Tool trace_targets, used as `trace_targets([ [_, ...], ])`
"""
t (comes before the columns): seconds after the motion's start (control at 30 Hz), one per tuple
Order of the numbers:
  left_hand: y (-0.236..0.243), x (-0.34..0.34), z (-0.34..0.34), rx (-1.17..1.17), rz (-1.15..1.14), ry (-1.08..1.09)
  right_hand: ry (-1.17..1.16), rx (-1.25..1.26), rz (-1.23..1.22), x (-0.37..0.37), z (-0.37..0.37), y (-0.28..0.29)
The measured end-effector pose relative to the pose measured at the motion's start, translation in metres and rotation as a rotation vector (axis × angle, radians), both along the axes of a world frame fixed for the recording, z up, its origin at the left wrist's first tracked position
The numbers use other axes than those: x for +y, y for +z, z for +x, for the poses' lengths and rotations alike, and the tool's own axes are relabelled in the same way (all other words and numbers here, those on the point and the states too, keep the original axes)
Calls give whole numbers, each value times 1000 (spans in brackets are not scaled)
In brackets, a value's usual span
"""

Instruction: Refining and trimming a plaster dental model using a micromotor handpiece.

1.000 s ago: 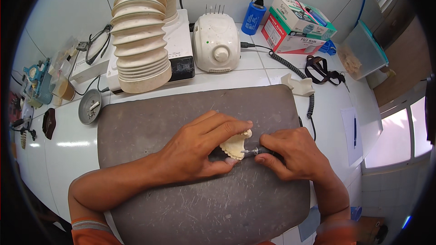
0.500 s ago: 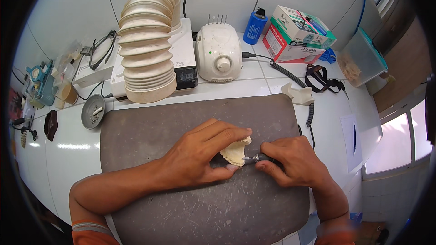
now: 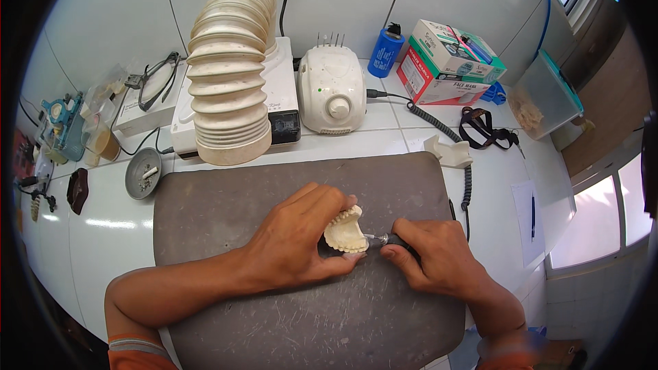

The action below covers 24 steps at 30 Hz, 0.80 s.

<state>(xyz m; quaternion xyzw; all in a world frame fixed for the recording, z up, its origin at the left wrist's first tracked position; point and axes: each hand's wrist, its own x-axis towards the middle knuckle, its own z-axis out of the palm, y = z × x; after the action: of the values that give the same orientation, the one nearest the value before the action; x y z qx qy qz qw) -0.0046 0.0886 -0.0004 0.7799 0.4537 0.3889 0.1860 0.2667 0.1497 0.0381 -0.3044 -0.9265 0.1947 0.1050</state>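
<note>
A cream-coloured dental cast [image 3: 347, 232], horseshoe-shaped with a row of teeth along its rim, is held over the grey-brown mat [image 3: 274, 325]. My left hand [image 3: 299, 233] is closed on it, with the thumb at its near edge and the fingers at its far side. In my right hand [image 3: 436, 253] is a rotary handpiece [image 3: 396, 239] with a dark body and a metal nose. Its thin tip meets or nearly meets the right end of the cast; the exact contact is too small to tell.
A wide white ribbed hose [image 3: 229, 89] arches behind the mat, beside a white control box [image 3: 334, 96] with a knob. Farther right are stacked boxes [image 3: 452, 68], a blue bottle [image 3: 386, 51], a coiled cord [image 3: 435, 120] and a white stand [image 3: 449, 152]. At left lies a grey ashtray [image 3: 142, 188].
The cast has turned in my left hand, so its hollow inner side shows more. My left fingers have drawn back slightly leftward. The handpiece stays at the cast's right end.
</note>
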Motion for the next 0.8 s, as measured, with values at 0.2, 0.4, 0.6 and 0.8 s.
trace_targets([
  [0.2,-1,0,0,27,-16,24,-44,-18,-30,-4,-4,3],
  [0.4,0,0,0,27,-30,14,-34,-30,-13,-5,-5,2],
  [0.6,0,0,0,32,-42,13,19,-62,7,-2,-2,4],
  [0.8,-1,1,0,28,-36,12,29,-53,4,-1,-2,3],
])
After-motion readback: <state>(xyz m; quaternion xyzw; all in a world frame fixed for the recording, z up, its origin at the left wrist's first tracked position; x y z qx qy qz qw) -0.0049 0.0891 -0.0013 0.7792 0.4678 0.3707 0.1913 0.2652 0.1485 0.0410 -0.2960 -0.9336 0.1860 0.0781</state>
